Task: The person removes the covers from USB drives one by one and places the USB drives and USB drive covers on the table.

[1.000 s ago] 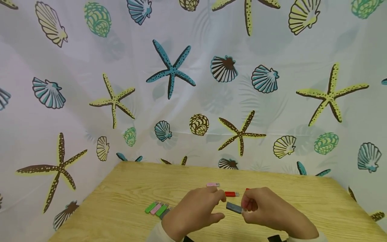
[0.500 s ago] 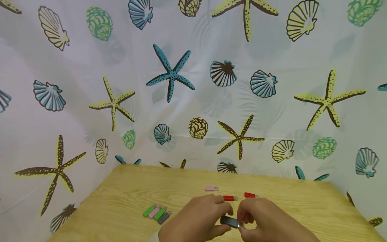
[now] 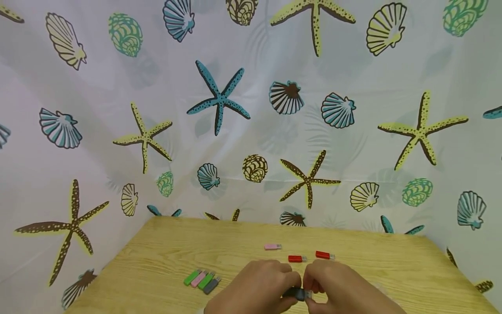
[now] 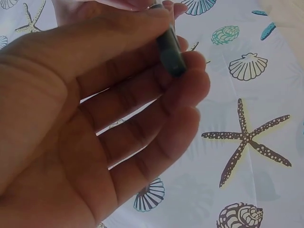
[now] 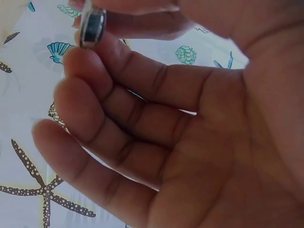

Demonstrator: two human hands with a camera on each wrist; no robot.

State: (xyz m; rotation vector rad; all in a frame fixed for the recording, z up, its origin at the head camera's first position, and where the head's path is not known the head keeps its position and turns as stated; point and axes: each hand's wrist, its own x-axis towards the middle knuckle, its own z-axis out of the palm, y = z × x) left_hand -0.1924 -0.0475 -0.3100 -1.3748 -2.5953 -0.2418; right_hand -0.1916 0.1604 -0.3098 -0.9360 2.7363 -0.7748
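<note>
Left hand (image 3: 255, 288) and right hand (image 3: 345, 290) meet low over the counter (image 3: 157, 261), fingers of both curled and pinching one dark grey USB stick (image 3: 296, 293) between them, held just above the wood. Two red sticks (image 3: 296, 258) lie just beyond; a four-stick row (image 3: 201, 280) sits left.
</note>
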